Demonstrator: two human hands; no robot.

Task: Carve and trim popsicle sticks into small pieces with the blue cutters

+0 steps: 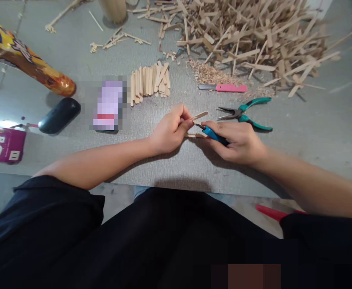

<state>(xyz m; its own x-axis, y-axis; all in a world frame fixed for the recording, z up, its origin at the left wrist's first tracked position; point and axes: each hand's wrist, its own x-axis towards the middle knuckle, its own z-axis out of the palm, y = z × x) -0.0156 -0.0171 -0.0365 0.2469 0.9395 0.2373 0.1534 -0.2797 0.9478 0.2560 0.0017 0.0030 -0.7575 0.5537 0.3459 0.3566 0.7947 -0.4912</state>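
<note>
Pinched between my left thumb and fingers is a wooden craft stick (pixel 200 115), its rounded end pointing up to the right. My left hand (pixel 172 127) is closed on it. My right hand (pixel 240 141) wraps round a blue-handled tool (pixel 212 135) with black on its grip. The tool's short dark metal tip is close to the stick at my left fingertips; whether they touch I cannot tell, and its exact kind is partly hidden by my fingers. Another craft stick (pixel 195 135) shows just below, between my two hands.
Beyond my hands lie a row of craft sticks (pixel 147 82), a pink-handled knife (pixel 230 88), green-handled pliers (pixel 244 114) and a large stick pile (pixel 254 36) with shavings (pixel 209 73). Leftward are a phone (pixel 109 104), a dark case (pixel 60 115), a yellow canister (pixel 28 56) and a purple box (pixel 6 145).
</note>
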